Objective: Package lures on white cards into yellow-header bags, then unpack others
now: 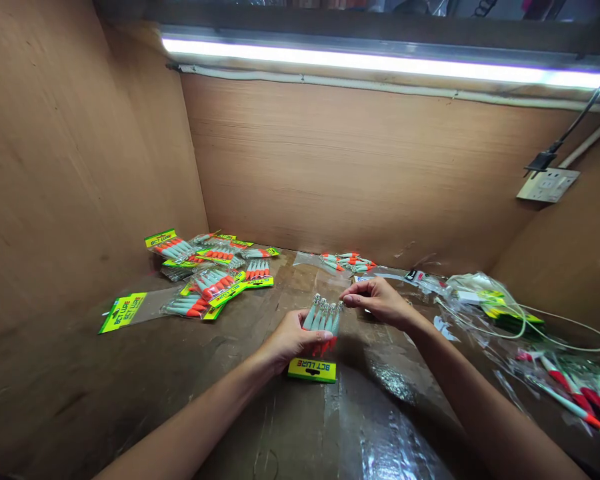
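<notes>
My left hand [296,339] is closed round several pale green and orange fishing lures [322,323], side by side with their hooked ends up and orange ends down. Its thumb presses across their lower part. A yellow and green header card [312,371] printed BCT LURE shows just below these lures; whether a bag joins them I cannot tell. My right hand [373,300] pinches with thumb and forefinger at the hooks of the rightmost lure, at the top of the row. The fingers of the left hand behind the lures are hidden.
Packed lure bags [219,283] lie heaped at the left, beside a flat bag with a yellow header [124,312]. Loose lures [349,261] rest by the back wall. On the right are a white cord [570,340], plastic bags and red-and-white lures [565,380]. A socket [549,185] is on the wall.
</notes>
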`<state>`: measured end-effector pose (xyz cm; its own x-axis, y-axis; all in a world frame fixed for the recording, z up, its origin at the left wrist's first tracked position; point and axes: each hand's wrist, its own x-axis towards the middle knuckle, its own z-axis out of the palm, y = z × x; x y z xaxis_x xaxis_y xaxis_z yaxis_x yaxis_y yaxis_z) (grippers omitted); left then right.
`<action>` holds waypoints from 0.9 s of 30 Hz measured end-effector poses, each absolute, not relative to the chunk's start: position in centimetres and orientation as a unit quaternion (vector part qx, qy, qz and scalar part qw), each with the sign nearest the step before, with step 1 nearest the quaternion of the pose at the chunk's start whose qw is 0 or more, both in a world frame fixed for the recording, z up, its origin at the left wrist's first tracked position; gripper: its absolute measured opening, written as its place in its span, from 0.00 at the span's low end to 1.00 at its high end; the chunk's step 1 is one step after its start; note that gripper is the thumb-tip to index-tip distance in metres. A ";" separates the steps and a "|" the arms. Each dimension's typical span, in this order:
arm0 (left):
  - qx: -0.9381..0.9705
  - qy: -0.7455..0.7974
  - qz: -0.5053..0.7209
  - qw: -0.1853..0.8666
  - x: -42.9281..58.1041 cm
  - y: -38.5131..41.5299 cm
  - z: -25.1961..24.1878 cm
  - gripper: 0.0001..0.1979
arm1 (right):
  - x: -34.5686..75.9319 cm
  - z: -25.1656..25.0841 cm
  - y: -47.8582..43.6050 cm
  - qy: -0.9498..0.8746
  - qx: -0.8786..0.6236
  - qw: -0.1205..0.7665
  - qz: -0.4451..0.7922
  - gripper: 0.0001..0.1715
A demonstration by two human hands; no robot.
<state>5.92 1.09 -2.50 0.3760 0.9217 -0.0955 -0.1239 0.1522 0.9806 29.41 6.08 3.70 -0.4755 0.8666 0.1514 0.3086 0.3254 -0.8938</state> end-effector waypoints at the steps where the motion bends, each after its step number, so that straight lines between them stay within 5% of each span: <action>1: 0.521 0.391 0.408 0.639 6.0 1.1 -2.5 0.22 | 29.4 3.8 6.0 -0.748 -0.393 0.327 0.423 0.21; 13: 0.544 0.384 0.433 0.608 6.2 0.8 -2.0 0.19 | 29.4 3.7 6.1 -0.749 -0.394 0.338 0.413 0.20; 18: 0.439 0.389 0.474 0.657 6.3 1.0 -1.9 0.20 | 27.8 2.7 5.8 -0.689 -0.382 0.428 0.443 0.29; 23: 0.322 0.380 0.545 0.674 6.0 1.5 -1.9 0.18 | 26.0 0.9 4.5 -0.724 -0.374 0.270 0.513 0.27; 27: 0.280 0.361 0.559 0.692 6.1 1.5 -1.8 0.20 | 25.2 -0.1 4.1 -0.716 -0.363 0.279 0.527 0.26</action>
